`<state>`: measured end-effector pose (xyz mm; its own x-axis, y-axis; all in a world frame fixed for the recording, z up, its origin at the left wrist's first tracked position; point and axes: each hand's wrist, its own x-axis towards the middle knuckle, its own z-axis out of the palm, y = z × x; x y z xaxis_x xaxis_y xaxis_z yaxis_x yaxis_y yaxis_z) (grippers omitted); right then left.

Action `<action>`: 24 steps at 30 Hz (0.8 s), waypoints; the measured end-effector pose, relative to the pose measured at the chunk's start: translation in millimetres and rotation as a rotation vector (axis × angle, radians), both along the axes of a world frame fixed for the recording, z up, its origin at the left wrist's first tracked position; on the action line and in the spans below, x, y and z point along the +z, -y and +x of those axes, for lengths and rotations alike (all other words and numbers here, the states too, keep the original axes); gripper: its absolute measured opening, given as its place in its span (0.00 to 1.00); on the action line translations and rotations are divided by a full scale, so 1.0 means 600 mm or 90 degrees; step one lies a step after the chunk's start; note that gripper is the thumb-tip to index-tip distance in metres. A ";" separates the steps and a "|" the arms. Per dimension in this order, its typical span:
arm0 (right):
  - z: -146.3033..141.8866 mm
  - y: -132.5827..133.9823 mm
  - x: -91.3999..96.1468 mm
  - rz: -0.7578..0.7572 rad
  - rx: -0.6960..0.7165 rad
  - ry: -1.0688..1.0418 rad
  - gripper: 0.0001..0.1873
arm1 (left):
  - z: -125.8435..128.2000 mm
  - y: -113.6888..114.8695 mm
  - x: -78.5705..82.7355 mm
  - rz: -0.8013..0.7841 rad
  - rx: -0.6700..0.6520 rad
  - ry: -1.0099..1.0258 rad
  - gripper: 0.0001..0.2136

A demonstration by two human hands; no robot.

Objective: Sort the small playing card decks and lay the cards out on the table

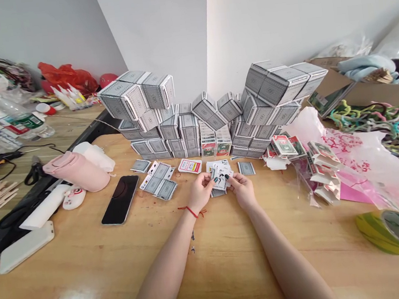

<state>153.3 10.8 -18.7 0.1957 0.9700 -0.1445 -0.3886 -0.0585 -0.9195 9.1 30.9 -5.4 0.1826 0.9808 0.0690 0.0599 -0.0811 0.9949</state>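
My left hand (201, 191), with a red string at its wrist, pinches the left side of a playing card (221, 179) that shows a black-and-white figure. The opposite side is held between the fingers of my right hand (243, 190). More cards lie under and behind it on the table. To the left are a folded cross-shaped group of cards (160, 178) and a red-and-white printed card (190, 166). Behind my hands stands a structure of card-covered blocks (189, 131), with two taller stepped sides and a lower middle.
A black phone (121, 200), a pink tumbler (76, 171) and a white power bank (26, 247) lie on the left. Opened card boxes (323, 169), a pink-printed plastic bag (368, 149) and a yellow tape roll (398, 232) are on the right.
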 end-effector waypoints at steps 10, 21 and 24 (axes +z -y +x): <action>0.004 0.006 0.012 0.079 0.004 0.151 0.21 | -0.006 0.001 0.008 0.137 -0.074 -0.130 0.08; 0.013 0.000 0.002 0.012 0.103 0.211 0.17 | -0.011 0.007 0.008 0.166 -0.022 -0.163 0.10; 0.011 0.000 0.001 0.002 0.084 0.199 0.17 | -0.013 0.008 0.007 0.126 -0.015 -0.160 0.11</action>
<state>160.0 10.9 -18.0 0.1035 0.9902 -0.0939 -0.0774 -0.0861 -0.9933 1.6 26.0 -1.1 0.2402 0.9481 0.2084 0.2980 -0.2763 0.9137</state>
